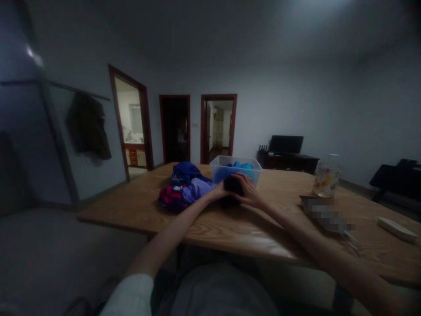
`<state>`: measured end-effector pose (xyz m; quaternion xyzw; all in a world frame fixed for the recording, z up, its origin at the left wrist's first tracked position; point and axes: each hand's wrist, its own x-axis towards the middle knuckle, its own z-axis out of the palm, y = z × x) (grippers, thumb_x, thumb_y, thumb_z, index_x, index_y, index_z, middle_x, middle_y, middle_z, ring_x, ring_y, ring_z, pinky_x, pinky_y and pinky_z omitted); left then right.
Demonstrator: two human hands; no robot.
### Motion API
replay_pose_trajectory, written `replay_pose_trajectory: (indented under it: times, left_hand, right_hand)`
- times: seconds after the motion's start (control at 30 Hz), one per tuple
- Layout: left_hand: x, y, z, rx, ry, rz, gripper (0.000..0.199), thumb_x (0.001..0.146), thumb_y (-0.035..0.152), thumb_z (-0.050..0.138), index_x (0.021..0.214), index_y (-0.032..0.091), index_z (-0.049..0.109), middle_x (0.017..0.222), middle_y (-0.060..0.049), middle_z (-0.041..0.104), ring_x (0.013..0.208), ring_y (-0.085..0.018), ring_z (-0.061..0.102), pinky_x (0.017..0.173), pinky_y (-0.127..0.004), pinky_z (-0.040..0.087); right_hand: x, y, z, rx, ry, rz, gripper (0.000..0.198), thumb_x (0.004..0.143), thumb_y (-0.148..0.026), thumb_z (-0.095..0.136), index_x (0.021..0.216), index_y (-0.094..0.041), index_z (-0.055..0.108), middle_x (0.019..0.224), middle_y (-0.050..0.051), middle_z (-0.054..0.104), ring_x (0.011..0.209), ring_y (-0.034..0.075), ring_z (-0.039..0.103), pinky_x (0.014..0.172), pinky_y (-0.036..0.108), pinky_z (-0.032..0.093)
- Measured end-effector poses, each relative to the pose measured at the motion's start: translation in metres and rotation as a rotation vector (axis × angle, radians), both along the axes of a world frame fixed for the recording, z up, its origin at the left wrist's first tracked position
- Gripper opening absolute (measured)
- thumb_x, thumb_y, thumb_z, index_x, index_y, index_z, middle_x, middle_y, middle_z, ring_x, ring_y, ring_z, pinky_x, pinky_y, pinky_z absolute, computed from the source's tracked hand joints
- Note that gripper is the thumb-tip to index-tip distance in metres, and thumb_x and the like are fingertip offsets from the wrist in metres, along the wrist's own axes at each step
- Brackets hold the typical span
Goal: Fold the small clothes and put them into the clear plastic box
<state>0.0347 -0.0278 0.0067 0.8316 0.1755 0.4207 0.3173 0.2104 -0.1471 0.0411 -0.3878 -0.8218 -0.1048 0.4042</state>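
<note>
Both of my hands hold a black bundle [233,186], soft-looking like folded cloth, just above the table in front of the clear plastic bin [217,171]. My left hand [221,191] grips its left side, with the fingertips partly hidden. Curled over its top and right side is my right hand [249,192]. Blue items [245,166] lie inside the bin. Left of my hands sits a loose pile: a dark blue cloth item [187,172], a lavender cloth [198,190] and a red-and-purple patterned cloth [171,196]. The black bundle's exact kind is too dark to make out.
The wooden table [226,235] spans the foreground. On its right stand a clear jar with a floral pattern [326,179], a blurred-out flat packet [325,215] and a white elongated object [397,229]. A television [286,144] on a cabinet is by the far wall.
</note>
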Motion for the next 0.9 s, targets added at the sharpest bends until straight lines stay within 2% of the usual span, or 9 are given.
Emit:
replay_pose_trajectory:
  times: [0.1,0.17,0.3,0.4,0.6,0.73,0.9]
  left_hand:
    - [0.002,-0.007,-0.001,0.011,-0.008,0.062,0.089,0.067,0.034,0.091,0.144,0.016,0.051,0.148,-0.018,0.058,0.134,-0.036,0.057,0.118,-0.056,0.045]
    - [0.003,-0.011,-0.002,0.077,0.028,0.126,0.086,0.066,0.033,0.091,0.140,0.017,0.052,0.144,-0.016,0.061,0.130,-0.036,0.060,0.115,-0.056,0.047]
    - [0.002,-0.014,-0.003,0.241,0.089,0.224,0.086,0.062,0.027,0.091,0.138,0.016,0.052,0.140,-0.017,0.061,0.131,-0.036,0.059,0.116,-0.056,0.046]
    - [0.000,-0.013,-0.004,0.322,0.121,0.249,0.084,0.063,0.025,0.090,0.137,0.014,0.050,0.137,-0.018,0.060,0.132,-0.036,0.057,0.114,-0.056,0.046]
    - [0.001,-0.010,-0.009,0.408,0.135,0.242,0.077,0.067,0.028,0.087,0.133,0.016,0.048,0.132,-0.016,0.060,0.129,-0.035,0.057,0.111,-0.055,0.048]
    - [-0.002,-0.011,-0.007,0.396,0.150,0.212,0.077,0.067,0.030,0.088,0.133,0.016,0.049,0.130,-0.015,0.062,0.126,-0.033,0.060,0.109,-0.052,0.050]
    - [-0.009,-0.019,0.005,0.376,0.241,0.202,0.068,0.077,0.042,0.081,0.132,0.017,0.052,0.127,-0.014,0.068,0.115,-0.031,0.068,0.100,-0.044,0.056]
  right_hand:
    - [0.004,0.005,-0.001,0.024,0.072,-0.060,0.089,0.084,-0.051,0.077,0.159,-0.027,0.033,0.163,0.015,0.031,0.153,0.040,0.028,0.126,0.060,0.024]
    - [0.010,0.011,-0.003,-0.025,0.110,-0.035,0.095,0.083,-0.053,0.078,0.160,-0.026,0.030,0.164,0.016,0.030,0.152,0.038,0.031,0.126,0.058,0.028]
    - [0.020,0.025,-0.012,-0.204,0.201,0.058,0.085,0.083,-0.054,0.076,0.153,-0.024,0.038,0.146,0.014,0.053,0.134,0.034,0.054,0.117,0.051,0.044]
    - [0.021,0.029,-0.015,-0.255,0.257,0.062,0.076,0.082,-0.054,0.076,0.143,-0.022,0.045,0.131,0.012,0.063,0.120,0.033,0.062,0.107,0.049,0.051]
    - [0.018,0.021,-0.011,-0.200,0.197,0.055,0.063,0.083,-0.048,0.076,0.134,-0.021,0.051,0.129,0.012,0.065,0.118,0.032,0.063,0.106,0.048,0.051]
    - [0.017,0.018,-0.011,-0.156,0.144,0.014,0.063,0.084,-0.048,0.076,0.136,-0.020,0.052,0.131,0.015,0.065,0.118,0.033,0.064,0.105,0.049,0.051]
    - [0.020,0.016,-0.009,-0.187,0.096,-0.010,0.070,0.087,-0.055,0.072,0.143,-0.019,0.051,0.138,0.017,0.062,0.124,0.036,0.062,0.109,0.053,0.050]
